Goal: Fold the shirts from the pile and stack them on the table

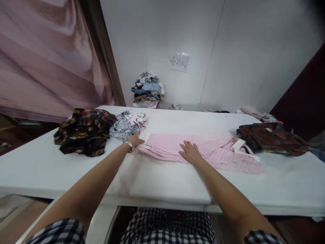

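A pink dotted shirt (215,149) with white trim lies across the white table in a long narrow fold, its white collar toward the right. At its left end, by a white cuff, my left hand (134,139) is closed on the fabric; a bracelet circles that wrist. Pressed flat on the middle of the shirt is my right hand (190,152), fingers spread. Just beyond my left hand lies a crumpled black-and-white printed garment (123,126), touching a white one with red marks (137,119).
On the table (162,183), a dark patterned shirt (83,135) lies at left and a brown shirt (271,137) at right. Behind the far edge rises a pile of clothes (148,88). A paper sign (178,62) hangs on the wall; a pink curtain (45,57) hangs at left.
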Tool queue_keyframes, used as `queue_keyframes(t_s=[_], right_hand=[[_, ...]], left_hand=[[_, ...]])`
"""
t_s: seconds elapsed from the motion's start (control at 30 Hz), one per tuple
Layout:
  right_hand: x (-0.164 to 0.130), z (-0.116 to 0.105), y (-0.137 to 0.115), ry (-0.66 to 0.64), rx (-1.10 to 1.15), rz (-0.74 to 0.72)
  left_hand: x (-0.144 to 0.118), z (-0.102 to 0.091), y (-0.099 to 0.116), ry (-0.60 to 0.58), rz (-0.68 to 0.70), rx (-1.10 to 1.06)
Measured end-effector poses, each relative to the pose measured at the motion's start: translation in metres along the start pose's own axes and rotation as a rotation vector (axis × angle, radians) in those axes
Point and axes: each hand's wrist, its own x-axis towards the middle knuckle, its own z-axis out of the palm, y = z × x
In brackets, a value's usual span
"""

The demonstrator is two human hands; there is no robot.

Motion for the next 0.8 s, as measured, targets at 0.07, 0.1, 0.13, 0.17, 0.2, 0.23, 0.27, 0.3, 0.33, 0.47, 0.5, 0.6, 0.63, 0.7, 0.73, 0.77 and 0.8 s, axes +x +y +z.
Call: queue_keyframes(t_s=[0.07,0.1,0.13,0.17,0.2,0.23,0.27,0.3,0.33,0.47,0.5,0.6,0.63,0.7,0.73,0.77,0.8], right_hand=[[-0.001,0.004,0.004,0.046,0.105,-0.008],[-0.001,0.004,0.007,0.080,0.214,-0.011],[-0.001,0.003,0.009,0.132,0.390,-0.001],[-0.001,0.002,0.011,0.199,0.606,0.020],[-0.002,0.001,0.015,0.269,0.816,0.046],[-0.002,0.000,0.019,0.344,1.013,0.076],[-0.002,-0.002,0.024,0.419,1.196,0.102],[-0.003,-0.004,0.031,0.486,1.361,0.119],[-0.003,-0.007,0.039,0.542,1.504,0.124],[-0.007,-0.020,0.072,0.731,1.788,0.152],[-0.008,-0.023,0.078,0.775,1.732,0.172],[-0.013,-0.032,0.081,0.854,1.464,0.205],[-0.015,-0.035,0.076,0.851,1.360,0.192],[-0.019,-0.037,0.062,0.786,1.136,0.127],[-0.021,-0.037,0.054,0.723,1.027,0.084],[-0.023,-0.036,0.045,0.647,0.929,0.039],[-0.024,-0.035,0.037,0.560,0.841,0.001]], left_hand=[[0.002,-0.010,0.016,-0.002,0.012,-0.017],[0.003,-0.013,0.028,-0.002,0.032,-0.036],[0.003,-0.013,0.043,-0.002,0.068,-0.063],[0.003,-0.011,0.061,-0.004,0.116,-0.094],[0.001,-0.007,0.081,-0.013,0.173,-0.129],[-0.003,0.001,0.102,-0.032,0.234,-0.161],[-0.007,0.011,0.123,-0.068,0.289,-0.193],[-0.013,0.023,0.144,-0.127,0.329,-0.232],[-0.019,0.036,0.161,-0.227,0.364,-0.287],[-0.029,0.083,0.185,-0.391,0.457,-0.437],[-0.027,0.091,0.179,-0.323,0.429,-0.389],[-0.015,0.105,0.142,-0.123,0.249,-0.152],[-0.010,0.107,0.128,-0.104,0.194,-0.105],[-0.004,0.111,0.103,-0.108,0.090,-0.058],[-0.002,0.113,0.094,-0.119,0.042,-0.047],[-0.001,0.116,0.087,-0.136,-0.001,-0.044],[0.000,0.119,0.083,-0.157,-0.034,-0.048]])
